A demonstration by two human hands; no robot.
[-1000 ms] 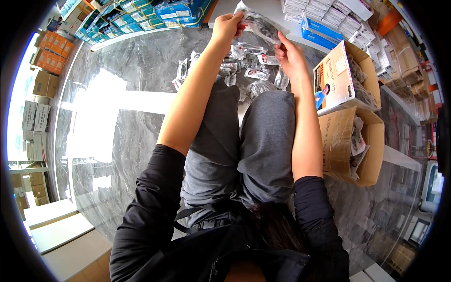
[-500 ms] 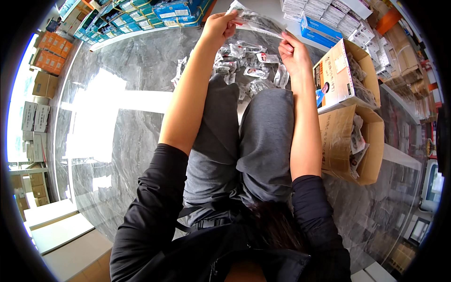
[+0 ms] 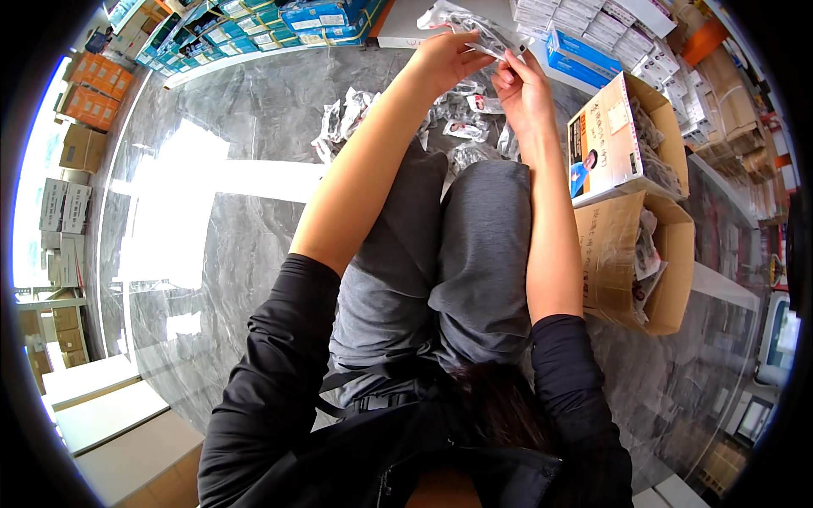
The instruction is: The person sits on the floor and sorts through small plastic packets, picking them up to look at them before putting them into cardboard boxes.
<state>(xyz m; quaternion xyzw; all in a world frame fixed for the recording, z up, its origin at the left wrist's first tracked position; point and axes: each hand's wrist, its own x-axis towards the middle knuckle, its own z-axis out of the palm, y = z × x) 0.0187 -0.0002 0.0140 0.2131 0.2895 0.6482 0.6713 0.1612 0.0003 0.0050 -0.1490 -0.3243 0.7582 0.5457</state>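
Observation:
I sit on a grey marble floor with my knees drawn up in grey trousers [image 3: 440,254]. Both arms reach forward past my knees. My left hand [image 3: 445,59] and my right hand [image 3: 523,89] together hold a clear plastic packet [image 3: 470,25] up in the air, each gripping one end. Beneath the hands, a heap of several similar clear packets [image 3: 461,127] lies on the floor in front of my feet. More packets [image 3: 339,123] are scattered to the left of the heap.
An open cardboard box [image 3: 644,262] with packets inside stands by my right leg, with a printed carton [image 3: 610,140] behind it. Stacks of blue and white boxes [image 3: 593,38] line the far side. Orange and brown cartons [image 3: 89,102] stand at the far left.
Both hands have lifted the packet slightly and drawn closer together, the right hand moving up toward the left. Legs and boxes have not moved.

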